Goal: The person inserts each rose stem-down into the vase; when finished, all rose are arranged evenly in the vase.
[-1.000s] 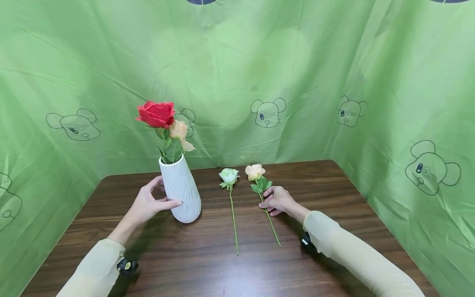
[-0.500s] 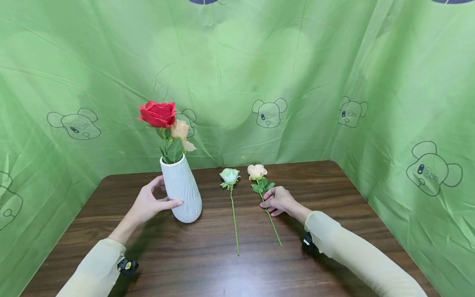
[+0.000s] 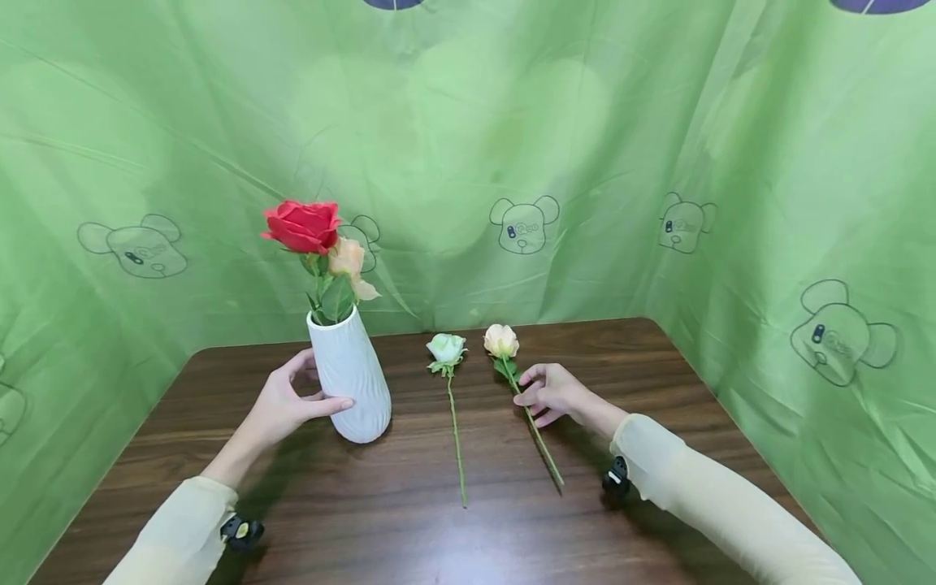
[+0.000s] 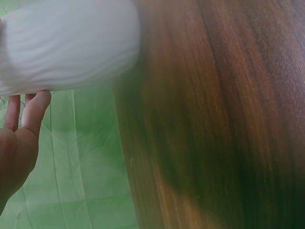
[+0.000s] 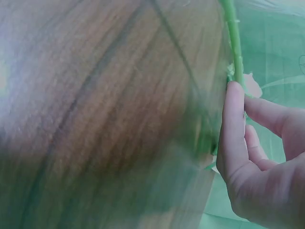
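Note:
A white ribbed vase (image 3: 354, 386) stands on the left half of the table. In it are a red rose (image 3: 302, 227) and a peach flower (image 3: 347, 257) with green leaves. My left hand (image 3: 281, 404) holds the vase from its left side, thumb across the front; the left wrist view shows fingertips against its ribbed wall (image 4: 71, 47). With thumb and fingers my right hand (image 3: 553, 394) pinches the stem (image 5: 236, 47) of a pale peach rose (image 3: 500, 341) below its leaves. Between the hands lies a whitish-green rose (image 3: 447, 349), bloom toward the back.
The dark wood table (image 3: 409, 536) ends at a back edge just behind the two loose blooms. Green cloth (image 3: 453, 162) printed with bear outlines hangs behind and on both sides. A small black device (image 3: 243, 532) sits at the left wrist, another (image 3: 617, 474) at the right.
The peach rose in my right hand has turned and its stem's lower end has swung right, with a dark line of shadow now beside it. My left hand stays on the vase.

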The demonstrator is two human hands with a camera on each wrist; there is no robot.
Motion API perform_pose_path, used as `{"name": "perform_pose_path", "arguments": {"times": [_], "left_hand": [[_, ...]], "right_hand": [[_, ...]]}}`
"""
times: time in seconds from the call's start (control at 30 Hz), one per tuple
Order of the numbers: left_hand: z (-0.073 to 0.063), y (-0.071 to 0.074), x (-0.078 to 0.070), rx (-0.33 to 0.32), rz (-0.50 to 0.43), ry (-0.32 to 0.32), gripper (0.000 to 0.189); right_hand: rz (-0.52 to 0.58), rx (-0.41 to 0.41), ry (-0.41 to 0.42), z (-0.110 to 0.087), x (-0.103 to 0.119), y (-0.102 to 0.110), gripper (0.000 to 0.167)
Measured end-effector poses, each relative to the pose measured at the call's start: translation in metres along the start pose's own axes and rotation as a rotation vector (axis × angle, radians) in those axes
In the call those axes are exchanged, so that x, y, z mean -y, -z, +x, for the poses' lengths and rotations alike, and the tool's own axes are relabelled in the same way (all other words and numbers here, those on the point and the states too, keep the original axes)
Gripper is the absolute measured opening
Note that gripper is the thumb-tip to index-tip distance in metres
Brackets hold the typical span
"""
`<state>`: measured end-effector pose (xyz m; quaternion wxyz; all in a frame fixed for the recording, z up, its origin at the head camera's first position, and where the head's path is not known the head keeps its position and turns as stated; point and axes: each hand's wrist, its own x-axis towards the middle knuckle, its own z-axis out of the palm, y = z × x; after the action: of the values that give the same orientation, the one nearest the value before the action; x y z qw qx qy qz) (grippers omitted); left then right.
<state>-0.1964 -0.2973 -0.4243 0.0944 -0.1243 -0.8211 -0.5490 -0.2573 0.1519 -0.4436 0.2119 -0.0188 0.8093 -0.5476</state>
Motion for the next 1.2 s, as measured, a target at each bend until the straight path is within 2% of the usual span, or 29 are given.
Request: {"name": "perform_pose_path", "arguments": {"times": [0.37,0.57,0.7,1.0,1.2], "left_hand": [[0.003,0.001,0.001,0.009,-0.014,0.001,0.076],[0.001,0.002,0.002,0.0,-0.006,0.013,0.077],[0.001,0.002,0.002,0.008,-0.022,0.014,0.077],[0.0,0.001,0.002,0.011,-0.031,0.017,0.076],[0.001,0.001,0.002,0.006,-0.021,0.009,0.076]], "right_hand": [[0.048,0.037,0.015,0.003,0.004,0.012,0.038],[0.055,0.068,0.015,0.003,0.007,0.011,0.043],[0.052,0.056,0.017,0.001,0.012,0.011,0.045],[0.128,0.082,0.029,-0.005,0.017,0.016,0.048],[0.172,0.085,0.042,-0.008,0.023,0.018,0.042]]}}
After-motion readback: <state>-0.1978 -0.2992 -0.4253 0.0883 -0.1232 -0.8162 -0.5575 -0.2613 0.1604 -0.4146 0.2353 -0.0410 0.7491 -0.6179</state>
